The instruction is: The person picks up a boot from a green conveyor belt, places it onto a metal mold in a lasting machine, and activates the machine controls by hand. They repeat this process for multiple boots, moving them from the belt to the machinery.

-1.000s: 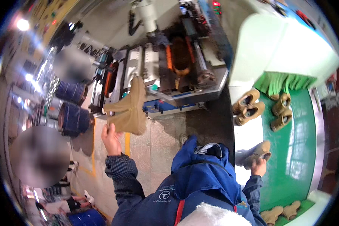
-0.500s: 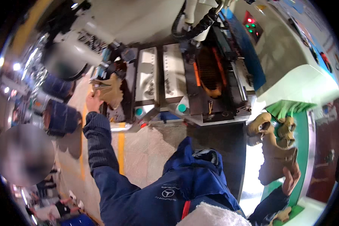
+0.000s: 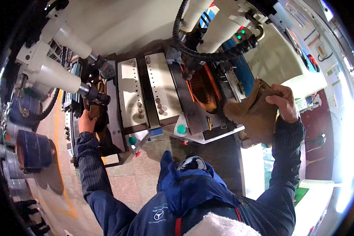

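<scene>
Tan boot (image 3: 252, 115) has swung beside the orange-edged mould (image 3: 209, 105), not yet inside, pinched in the fingers of the right hand (image 3: 285, 103). Left hand (image 3: 86, 122) reaches the left press (image 3: 114, 116), its fingers' grip unclear.

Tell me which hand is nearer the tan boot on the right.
Right: the right hand holds the tan boot; the left hand is well to its left, at the machine.
</scene>
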Demonstrator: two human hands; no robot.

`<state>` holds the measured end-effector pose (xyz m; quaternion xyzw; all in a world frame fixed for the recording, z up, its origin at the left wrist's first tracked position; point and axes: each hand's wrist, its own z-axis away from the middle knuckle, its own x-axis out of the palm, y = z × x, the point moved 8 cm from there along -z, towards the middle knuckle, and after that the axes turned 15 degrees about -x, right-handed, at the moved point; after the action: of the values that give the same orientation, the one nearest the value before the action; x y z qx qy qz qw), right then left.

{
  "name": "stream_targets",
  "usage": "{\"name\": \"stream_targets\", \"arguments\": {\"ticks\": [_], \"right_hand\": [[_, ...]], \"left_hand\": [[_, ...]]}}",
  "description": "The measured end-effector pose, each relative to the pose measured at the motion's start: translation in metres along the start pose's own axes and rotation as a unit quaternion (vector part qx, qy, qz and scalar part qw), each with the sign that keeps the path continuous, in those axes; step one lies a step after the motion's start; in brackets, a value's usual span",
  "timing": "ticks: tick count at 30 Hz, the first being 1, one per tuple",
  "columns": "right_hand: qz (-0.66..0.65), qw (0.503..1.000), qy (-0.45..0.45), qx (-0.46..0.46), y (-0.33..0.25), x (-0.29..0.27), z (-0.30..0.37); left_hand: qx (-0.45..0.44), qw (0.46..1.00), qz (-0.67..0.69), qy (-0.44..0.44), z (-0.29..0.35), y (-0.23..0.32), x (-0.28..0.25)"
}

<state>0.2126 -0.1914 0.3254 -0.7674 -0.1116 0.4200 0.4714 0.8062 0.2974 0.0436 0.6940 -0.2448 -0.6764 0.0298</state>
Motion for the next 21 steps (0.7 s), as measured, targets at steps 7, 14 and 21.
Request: {"name": "stream_targets", "arguments": {"ticks": [7, 14, 21], "right_hand": [[0.092, 0.976, -0.058, -0.191, 0.051, 0.076, -0.118], [0.369, 0.91, -0.138, -0.13, 0.185, 0.23, -0.158], [0.357, 0.924, -0.011, -0.137, 0.212, 0.267, -0.133]], "left_hand": [[-0.031, 0.999, -0.038, -0.009, -0.002, 0.01, -0.004], [-0.028, 0.999, -0.045, -0.003, 0.005, 0.017, -0.01], [0.013, 0.996, -0.083, 0.008, 0.009, 0.034, -0.004]]}}
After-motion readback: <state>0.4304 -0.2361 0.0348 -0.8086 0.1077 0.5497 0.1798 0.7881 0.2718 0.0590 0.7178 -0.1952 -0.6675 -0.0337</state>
